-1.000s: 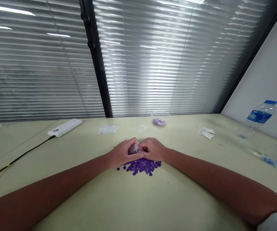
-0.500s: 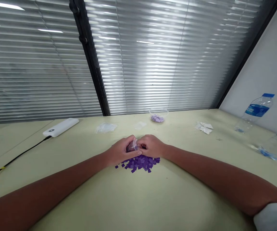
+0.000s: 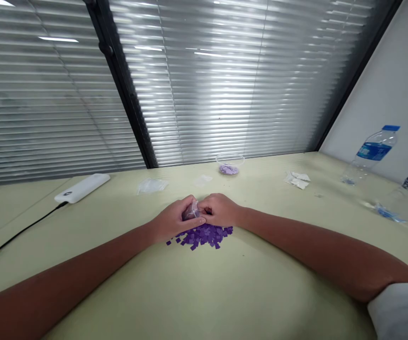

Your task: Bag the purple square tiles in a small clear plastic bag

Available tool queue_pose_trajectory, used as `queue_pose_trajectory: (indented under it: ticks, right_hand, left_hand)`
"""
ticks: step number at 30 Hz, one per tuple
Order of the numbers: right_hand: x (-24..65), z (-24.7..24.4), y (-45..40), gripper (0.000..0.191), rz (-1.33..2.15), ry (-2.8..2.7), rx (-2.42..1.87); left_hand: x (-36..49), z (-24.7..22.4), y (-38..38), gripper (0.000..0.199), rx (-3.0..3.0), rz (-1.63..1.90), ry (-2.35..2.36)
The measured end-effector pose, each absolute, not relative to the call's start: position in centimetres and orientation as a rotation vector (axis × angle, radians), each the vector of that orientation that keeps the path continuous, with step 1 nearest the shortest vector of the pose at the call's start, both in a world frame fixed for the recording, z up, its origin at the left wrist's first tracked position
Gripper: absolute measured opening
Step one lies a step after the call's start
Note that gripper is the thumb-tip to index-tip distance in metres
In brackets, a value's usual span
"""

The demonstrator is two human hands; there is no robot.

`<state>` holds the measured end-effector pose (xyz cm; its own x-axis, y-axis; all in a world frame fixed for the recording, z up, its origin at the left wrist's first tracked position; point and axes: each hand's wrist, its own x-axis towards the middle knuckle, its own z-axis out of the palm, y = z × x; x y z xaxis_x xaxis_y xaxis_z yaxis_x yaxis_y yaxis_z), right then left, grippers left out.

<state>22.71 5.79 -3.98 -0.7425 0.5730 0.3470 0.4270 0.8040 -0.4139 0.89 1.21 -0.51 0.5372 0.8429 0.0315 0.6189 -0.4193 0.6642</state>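
Observation:
My left hand is wrapped round a small clear container, which lies on its side with its mouth toward the right. Against that mouth my right hand has its fingers pressed together; whatever they hold is hidden. Both hands are just above a loose pile of small purple squares on the pale table. Part of the pile is covered by the hands.
Behind the hands stands a clear round tub with light purple pieces. Plastic bags and a white power bank with a black cable lie left. Crumpled white paper and two water bottles are right.
The whole view has shifted slightly. My right fingers have moved a little at the container's mouth, while my left hand keeps its hold.

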Motion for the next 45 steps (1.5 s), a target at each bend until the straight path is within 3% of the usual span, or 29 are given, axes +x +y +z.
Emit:
queue_pose_trajectory:
  ticks: [45]
  right_hand:
    - [22.86,-3.21,5.4,0.025,0.418,-2.537,-0.754]
  left_hand:
    - [1.04,-0.09,1.13,0.045,2.209,0.47,1.201]
